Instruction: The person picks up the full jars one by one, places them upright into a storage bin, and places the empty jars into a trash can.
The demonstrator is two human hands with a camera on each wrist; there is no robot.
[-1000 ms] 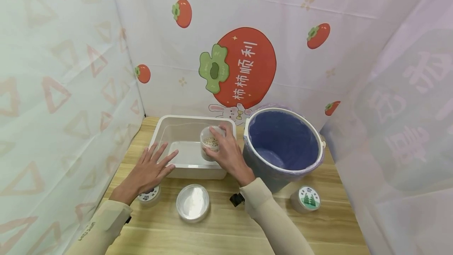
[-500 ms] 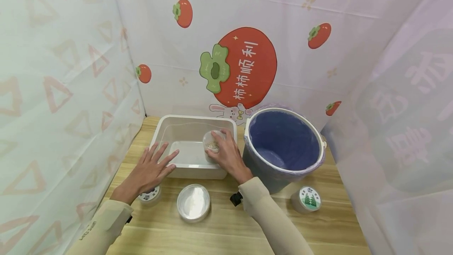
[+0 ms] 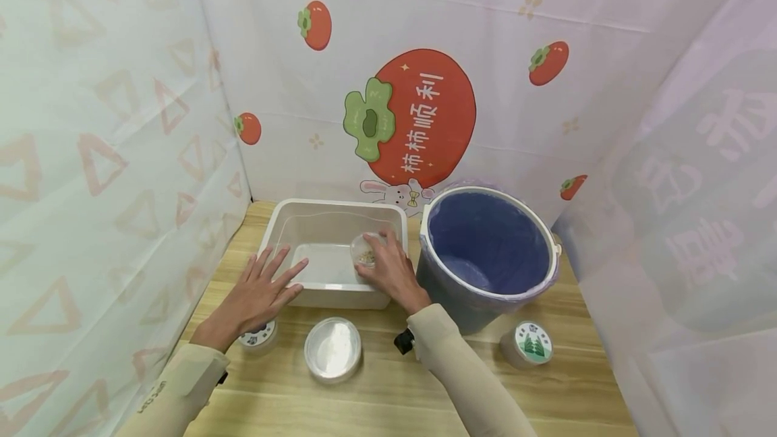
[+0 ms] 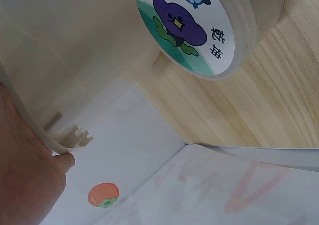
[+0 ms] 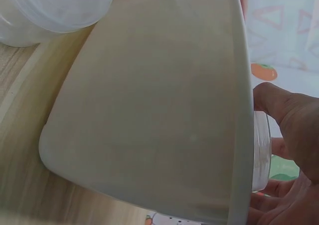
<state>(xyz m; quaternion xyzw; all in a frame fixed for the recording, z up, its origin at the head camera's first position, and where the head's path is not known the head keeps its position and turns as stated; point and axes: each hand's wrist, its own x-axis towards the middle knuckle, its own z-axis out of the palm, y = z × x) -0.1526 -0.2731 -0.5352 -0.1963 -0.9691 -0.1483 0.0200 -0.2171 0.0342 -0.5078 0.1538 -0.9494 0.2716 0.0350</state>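
Note:
My right hand (image 3: 393, 272) grips a clear round plastic jar (image 3: 358, 248) from above, fingers round its rim, inside the right end of a white rectangular tub (image 3: 330, 298). Pale grains show in the jar. In the right wrist view, the tub's wall (image 5: 159, 100) hides most of the jar (image 5: 260, 155), leaving its upper edge visible. My left hand (image 3: 257, 294) lies with fingers spread over the tub's left front rim; the left wrist view shows it at that rim (image 4: 35, 125). Below it stands a lidded jar (image 4: 199, 35) with a purple cartoon label.
A blue bucket (image 3: 446, 288) lined with a clear bag stands right of the tub. In front of the tub sits a round clear container (image 3: 332, 349). Another lidded jar (image 3: 528, 344) with a green label stands at the right. Printed cloth walls (image 3: 291, 154) enclose the wooden table (image 3: 413, 396).
The right hand has lowered the jar of grains deeper into the tub and shifted it slightly right. My left hand has stayed on the rim.

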